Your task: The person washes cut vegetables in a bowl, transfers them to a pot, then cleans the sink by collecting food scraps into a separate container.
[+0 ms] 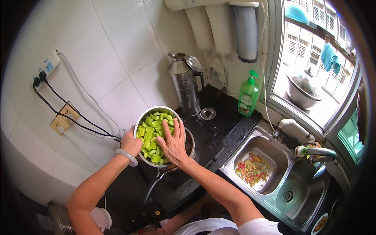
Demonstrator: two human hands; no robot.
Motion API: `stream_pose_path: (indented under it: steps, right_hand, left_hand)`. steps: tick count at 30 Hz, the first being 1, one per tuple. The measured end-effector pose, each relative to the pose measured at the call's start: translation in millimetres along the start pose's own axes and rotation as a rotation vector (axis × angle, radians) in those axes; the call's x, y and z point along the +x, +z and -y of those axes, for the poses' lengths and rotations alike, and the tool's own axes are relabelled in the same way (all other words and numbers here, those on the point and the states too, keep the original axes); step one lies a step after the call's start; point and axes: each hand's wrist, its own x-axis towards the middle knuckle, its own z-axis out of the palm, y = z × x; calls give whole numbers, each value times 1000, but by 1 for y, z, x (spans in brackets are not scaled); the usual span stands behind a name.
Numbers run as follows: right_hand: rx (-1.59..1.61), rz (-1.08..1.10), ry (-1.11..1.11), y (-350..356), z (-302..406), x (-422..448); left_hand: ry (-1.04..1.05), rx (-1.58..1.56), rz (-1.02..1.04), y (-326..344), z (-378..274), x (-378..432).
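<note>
A round stainless-steel bowl, filled with chopped green vegetable pieces, is tilted towards me over a saucepan. My left hand grips its left rim, and a pale bangle circles that wrist. My right hand lies across the right side of the bowl, fingers spread over the green pieces. Below the bowl, part of the saucepan shows, with its long metal handle pointing towards me. The bowl hides most of the saucepan's inside.
A steel vacuum flask with a raised lid stands behind the bowl on the black counter. Right of it is a green pump bottle. The double sink holds vegetable scraps in its left basin. Black cords run along the wall at left.
</note>
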Motion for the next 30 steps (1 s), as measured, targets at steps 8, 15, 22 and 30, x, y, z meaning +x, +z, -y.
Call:
stream_pose_path:
  steps: [8, 15, 22, 30]
  right_hand:
    - [25, 392, 57, -19, -13, -6]
    - [-144, 432, -22, -49, -8, 9]
    - [-208, 447, -53, -59, -3, 17]
    - [-478, 719, -231, -62, -15, -4]
  left_hand:
    - [6, 120, -72, 13, 5, -11]
    - [172, 299, -66, 11, -6, -11]
    - [442, 380, -139, 13, -11, -14]
    - [613, 368, -296, 16, -16, -21]
